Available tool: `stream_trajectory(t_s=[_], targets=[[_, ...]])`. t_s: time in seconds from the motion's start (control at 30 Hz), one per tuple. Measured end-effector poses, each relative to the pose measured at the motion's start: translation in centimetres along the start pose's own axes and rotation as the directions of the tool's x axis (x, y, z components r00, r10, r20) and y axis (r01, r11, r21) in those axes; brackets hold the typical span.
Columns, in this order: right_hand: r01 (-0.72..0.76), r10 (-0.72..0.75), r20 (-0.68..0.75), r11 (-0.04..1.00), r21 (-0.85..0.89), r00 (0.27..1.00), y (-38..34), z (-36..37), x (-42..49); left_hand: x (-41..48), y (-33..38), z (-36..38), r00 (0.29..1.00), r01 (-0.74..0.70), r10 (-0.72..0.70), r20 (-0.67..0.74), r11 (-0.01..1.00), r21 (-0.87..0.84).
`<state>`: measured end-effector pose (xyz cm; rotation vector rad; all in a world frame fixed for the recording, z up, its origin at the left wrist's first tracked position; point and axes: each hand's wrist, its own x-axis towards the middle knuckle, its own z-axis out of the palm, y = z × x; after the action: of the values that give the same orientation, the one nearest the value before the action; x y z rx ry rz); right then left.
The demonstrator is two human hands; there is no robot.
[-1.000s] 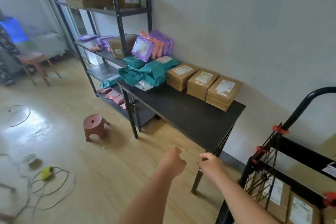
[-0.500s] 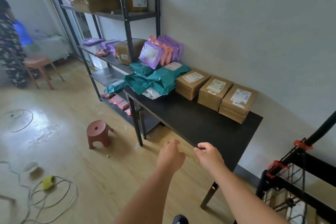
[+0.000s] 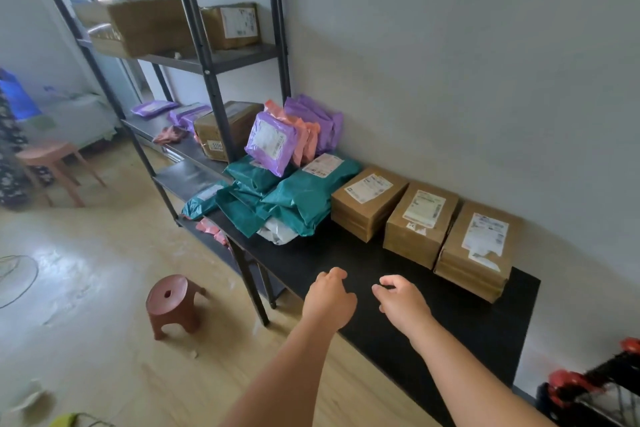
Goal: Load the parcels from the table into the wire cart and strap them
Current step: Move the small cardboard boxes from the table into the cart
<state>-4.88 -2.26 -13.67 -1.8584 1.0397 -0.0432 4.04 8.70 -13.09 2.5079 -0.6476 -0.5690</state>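
Left hand (image 3: pixel 329 302), right hand (image 3: pixel 403 303) lower centre, over desk (image 3: pixel 346 253) front; fingers loosely curled, empty. Boxes (image 3: pixel 420 222) centre right, apart from both.

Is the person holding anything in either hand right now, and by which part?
Nothing: the left hand and right hand hover empty above the table.

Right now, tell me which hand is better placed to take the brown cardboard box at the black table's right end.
Right, probably. The right hand hangs empty above the black table, nearer that brown cardboard box; the left hand, also empty, is farther from it.
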Motion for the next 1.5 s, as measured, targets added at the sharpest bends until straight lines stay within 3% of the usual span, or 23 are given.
stream_trajectory(t_s=[0.3,0.6,1.13,1.5], targets=[[-0.008,0.008,0.003,1.000,0.011,1.000,-2.2,-0.2,6.0,6.6,1.2,-0.6,0.999,0.011,-0.012,0.046,1.000,0.030],[-0.022,0.027,-0.054,0.996,0.089,0.998,-4.6,-1.4,12.2,14.5,4.3,-1.8,0.994,-0.082,0.078,0.072,0.996,0.045],[-0.177,0.226,-0.246,0.962,0.206,0.942,-9.6,-1.4,24.9,31.1,7.3,-4.0,0.971,-0.180,0.173,0.164,0.983,0.031],[-0.237,0.307,-0.228,0.927,0.290,0.924,-8.9,-0.5,28.4,35.5,7.9,-1.9,0.959,-0.090,0.091,0.270,0.996,-0.014]])
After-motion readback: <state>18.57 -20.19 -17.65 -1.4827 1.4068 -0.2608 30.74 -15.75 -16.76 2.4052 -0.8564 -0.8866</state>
